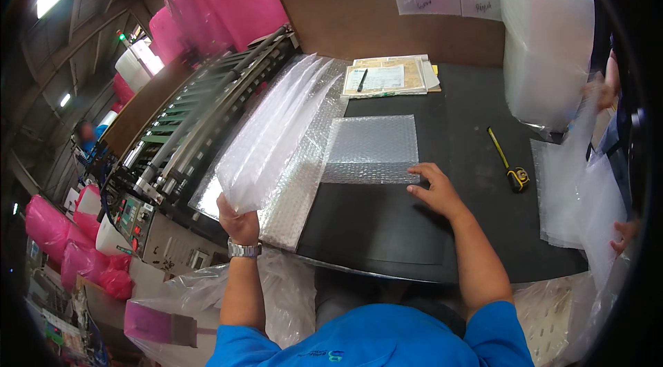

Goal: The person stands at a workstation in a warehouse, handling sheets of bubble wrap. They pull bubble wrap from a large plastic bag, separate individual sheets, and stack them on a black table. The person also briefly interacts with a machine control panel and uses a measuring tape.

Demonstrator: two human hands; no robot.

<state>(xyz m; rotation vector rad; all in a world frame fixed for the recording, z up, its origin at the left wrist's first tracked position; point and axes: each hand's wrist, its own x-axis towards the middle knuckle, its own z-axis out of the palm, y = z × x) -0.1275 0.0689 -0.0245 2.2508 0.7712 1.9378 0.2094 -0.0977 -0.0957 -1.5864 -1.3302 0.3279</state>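
Note:
My left hand [238, 220], with a metal watch at the wrist, grips the near end of a fanned stack of clear bubble wrap sheets [269, 139]. The stack lies along the left of the black table top, over more bubble wrap [293, 205]. A single bubble wrap bag [373, 146] lies flat in the middle of the table, its near strip looking doubled. My right hand [435, 191] is at the bag's near right corner with the fingers apart; whether the fingertips touch it is hard to tell.
A yellow tape measure [516, 177] lies partly pulled out at the right. Papers and a pen [383, 77] rest at the back. Rollers of a machine [186, 139] stand at the left. On the right edge, another person's hand [625, 234] holds bubble wrap sheets [573, 194].

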